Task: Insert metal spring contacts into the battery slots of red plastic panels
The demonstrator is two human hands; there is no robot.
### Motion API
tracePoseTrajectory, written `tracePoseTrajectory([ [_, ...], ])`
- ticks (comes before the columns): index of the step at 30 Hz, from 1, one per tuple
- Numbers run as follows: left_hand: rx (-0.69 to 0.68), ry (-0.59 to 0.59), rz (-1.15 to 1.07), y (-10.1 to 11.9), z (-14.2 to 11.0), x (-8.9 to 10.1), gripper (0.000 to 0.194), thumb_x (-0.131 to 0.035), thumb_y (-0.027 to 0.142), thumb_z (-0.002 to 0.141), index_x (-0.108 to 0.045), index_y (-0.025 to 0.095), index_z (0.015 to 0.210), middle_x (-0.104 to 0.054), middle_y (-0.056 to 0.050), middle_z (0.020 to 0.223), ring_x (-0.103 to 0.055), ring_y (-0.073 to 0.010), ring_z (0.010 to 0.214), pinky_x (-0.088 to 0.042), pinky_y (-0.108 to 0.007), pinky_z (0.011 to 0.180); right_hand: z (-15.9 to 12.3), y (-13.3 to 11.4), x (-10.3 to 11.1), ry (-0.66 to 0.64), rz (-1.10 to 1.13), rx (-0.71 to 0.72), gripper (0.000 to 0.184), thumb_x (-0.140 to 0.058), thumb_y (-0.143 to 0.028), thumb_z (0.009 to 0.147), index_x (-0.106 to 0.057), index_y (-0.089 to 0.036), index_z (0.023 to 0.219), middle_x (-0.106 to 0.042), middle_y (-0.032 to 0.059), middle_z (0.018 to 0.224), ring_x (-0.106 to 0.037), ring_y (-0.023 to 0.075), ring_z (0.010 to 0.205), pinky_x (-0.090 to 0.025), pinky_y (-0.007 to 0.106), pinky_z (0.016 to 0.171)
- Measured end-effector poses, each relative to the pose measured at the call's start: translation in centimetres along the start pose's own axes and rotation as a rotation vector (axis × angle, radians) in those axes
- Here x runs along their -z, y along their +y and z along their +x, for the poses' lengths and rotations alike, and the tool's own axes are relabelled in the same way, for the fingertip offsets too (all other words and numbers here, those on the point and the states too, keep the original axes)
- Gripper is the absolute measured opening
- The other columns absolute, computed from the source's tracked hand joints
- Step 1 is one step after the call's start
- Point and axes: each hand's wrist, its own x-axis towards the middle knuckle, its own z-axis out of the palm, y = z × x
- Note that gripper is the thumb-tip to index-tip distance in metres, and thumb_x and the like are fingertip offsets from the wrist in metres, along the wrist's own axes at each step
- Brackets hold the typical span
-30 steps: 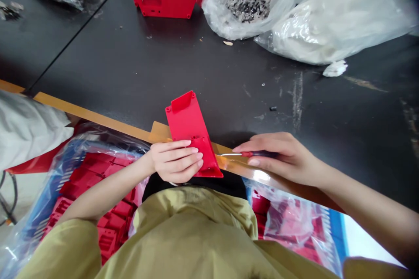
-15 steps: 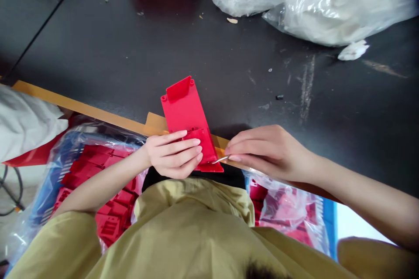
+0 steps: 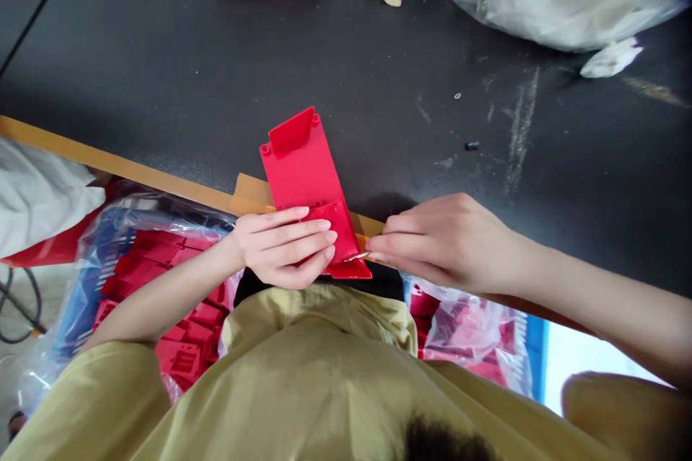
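Observation:
A red plastic housing part (image 3: 303,173) with an upright flap at its far end lies across the table's near edge. My left hand (image 3: 289,248) is closed on its near half, fingers laid over the top; the thumb is hidden. Just right of it, my right hand (image 3: 437,241) pinches a thin metal tool (image 3: 357,256), whose bright tip touches the part close to its near right edge. The tool's handle is covered by my fingers, so its exact kind does not show.
Blue crates lined with clear plastic, holding several red parts (image 3: 187,335), stand below on both sides of my lap. Plastic bags (image 3: 562,0) lie at the table's far right. A small black piece (image 3: 472,146) and scraps dot the dark table (image 3: 227,72).
My right hand has shifted slightly, and the tool tip has moved a little left along the part's near edge. The view has tilted, so the red box at the back has left the picture.

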Motion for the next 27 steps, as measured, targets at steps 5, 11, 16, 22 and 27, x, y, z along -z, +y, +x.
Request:
tracePoseTrajectory([
  [5, 0.037, -0.002, -0.022, 0.1, 0.1, 0.1, 0.010, -0.069, 0.013, 0.078, -0.071, 0.023, 0.078, -0.078, 0.011, 0.078, -0.074, -0.0092, 0.063, -0.065, -0.019, 0.081, -0.2, -0.4, -0.4, 0.001, -0.038, -0.033, 0.027, -0.042, -0.030, 0.105, -0.061, -0.019, 0.088, -0.058, -0.0017, 0.066, -0.046, 0.0109, 0.054, -0.024, 0.031, 0.055],
  [11, 0.045, -0.001, -0.037, 0.1, 0.0, 0.1, 0.010, -0.071, 0.012, 0.076, -0.071, 0.020, 0.080, -0.078, 0.009, 0.078, -0.074, -0.0091, 0.065, -0.063, -0.019, 0.088, 0.1, -0.4, -1.1, -0.012, -0.041, -0.038, 0.030, -0.039, -0.026, 0.105, -0.059, -0.019, 0.085, -0.057, -0.0026, 0.065, -0.046, 0.0105, 0.054, -0.023, 0.030, 0.054],
  [16, -0.043, -0.032, -0.010, -0.3, -0.2, 0.3, 0.009, -0.072, 0.013, 0.077, -0.071, 0.022, 0.079, -0.078, 0.009, 0.081, -0.075, -0.0098, 0.070, -0.063, -0.020, 0.089, 0.3, -0.6, -1.1, -0.036, -0.015, -0.071, 0.035, -0.033, -0.028, 0.106, -0.059, -0.019, 0.084, -0.058, -0.0024, 0.064, -0.046, 0.0109, 0.052, -0.021, 0.030, 0.054],
  [22, -0.134, -0.067, 0.042, -0.6, -0.2, 0.5, 0.012, -0.070, 0.014, 0.080, -0.070, 0.026, 0.079, -0.078, 0.010, 0.083, -0.075, -0.0105, 0.076, -0.065, -0.022, 0.085, 0.4, -0.8, -0.9, -0.094, 0.039, -0.138, 0.036, -0.032, -0.032, 0.106, -0.055, -0.020, 0.081, -0.057, -0.0025, 0.064, -0.044, 0.0110, 0.051, -0.018, 0.030, 0.054],
  [27, -0.141, -0.102, 0.013, -0.7, -0.3, 0.7, 0.015, -0.072, 0.014, 0.079, -0.068, 0.028, 0.082, -0.078, 0.012, 0.087, -0.076, -0.0115, 0.082, -0.064, -0.023, 0.088, 0.4, -0.9, -0.9, -0.114, 0.100, -0.191, 0.039, -0.031, -0.037, 0.106, -0.055, -0.020, 0.081, -0.055, -0.0027, 0.062, -0.043, 0.0108, 0.050, -0.019, 0.029, 0.054],
])
